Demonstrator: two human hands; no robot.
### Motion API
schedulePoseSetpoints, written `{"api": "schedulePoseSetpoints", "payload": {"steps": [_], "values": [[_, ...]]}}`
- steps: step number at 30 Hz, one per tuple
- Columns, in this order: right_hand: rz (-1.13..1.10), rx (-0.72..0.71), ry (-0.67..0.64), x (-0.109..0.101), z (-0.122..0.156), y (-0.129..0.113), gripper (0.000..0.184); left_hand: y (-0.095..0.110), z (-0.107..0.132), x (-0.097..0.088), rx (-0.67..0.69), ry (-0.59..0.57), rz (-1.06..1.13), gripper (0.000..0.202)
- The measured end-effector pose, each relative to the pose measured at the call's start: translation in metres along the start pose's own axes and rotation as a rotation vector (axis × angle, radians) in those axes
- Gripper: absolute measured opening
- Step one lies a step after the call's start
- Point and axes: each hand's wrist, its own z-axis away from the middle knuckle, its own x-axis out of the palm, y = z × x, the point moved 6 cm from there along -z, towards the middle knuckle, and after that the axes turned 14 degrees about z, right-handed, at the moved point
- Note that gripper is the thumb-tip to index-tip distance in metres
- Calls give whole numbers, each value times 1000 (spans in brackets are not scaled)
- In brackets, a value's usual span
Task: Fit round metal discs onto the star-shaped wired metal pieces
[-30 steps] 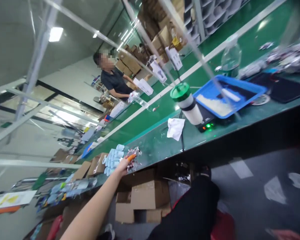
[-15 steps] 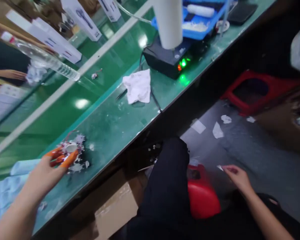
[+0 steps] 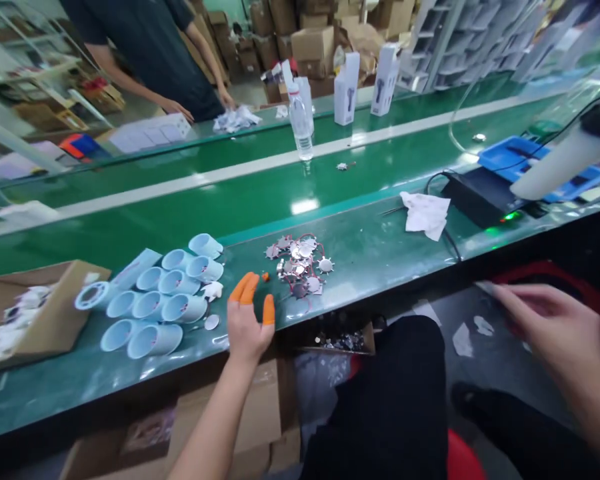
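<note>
Head view | left hand (image 3: 247,328) was open, wearing orange rubber finger cots (image 3: 243,288), beside spiky silver metal discs (image 3: 299,267) at 1 o'clock | right hand (image 3: 545,320) was open at 3 o'clock

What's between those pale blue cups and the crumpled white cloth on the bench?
The head view shows the left hand, its orange finger cots nearest the cups, then a scattered pile of spiky metal discs with red wires.

left hand (image 3: 247,327) now off the discs (image 3: 300,267)

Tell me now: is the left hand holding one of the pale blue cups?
No, the left hand is open and empty, apart from the pale blue cups.
</note>
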Motion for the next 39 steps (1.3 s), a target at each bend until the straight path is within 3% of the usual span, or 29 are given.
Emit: {"api": "schedulePoseSetpoints", "payload": {"steps": [2, 4, 6, 8, 11, 15, 23, 35, 39], "values": [[-228, -166, -10, 39, -14, -84, 36, -3, 1, 0, -16, 54, 25, 55], [-375, -283, -133, 87, -22, -146, 38, -4, -1, -2, -36, 93, 49, 53], [-438, -356, -237, 131, -26, -181, 41, -4, -2, -3, -22, 78, 63, 51], [-412, -394, -304, 162, -28, -195, 43, -4, -1, -2, 4, 31, 57, 51], [-434, -377, -314, 179, -31, -193, 46, -6, 1, 2, -13, -52, 4, 46], [-563, -342, -387, 179, -36, -185, 50, -6, 0, 9, -35, -131, -81, 40], [-711, -396, -658, 192, -46, -176, 48, -4, -3, 14, -44, -117, -209, 43], [-930, -389, -624, 199, -58, -171, 42, -10, -8, 22, -17, -136, -261, 47], [-886, -448, -614, 198, -58, -171, 36, -11, -10, 22, 14, -129, -238, 48]]}}
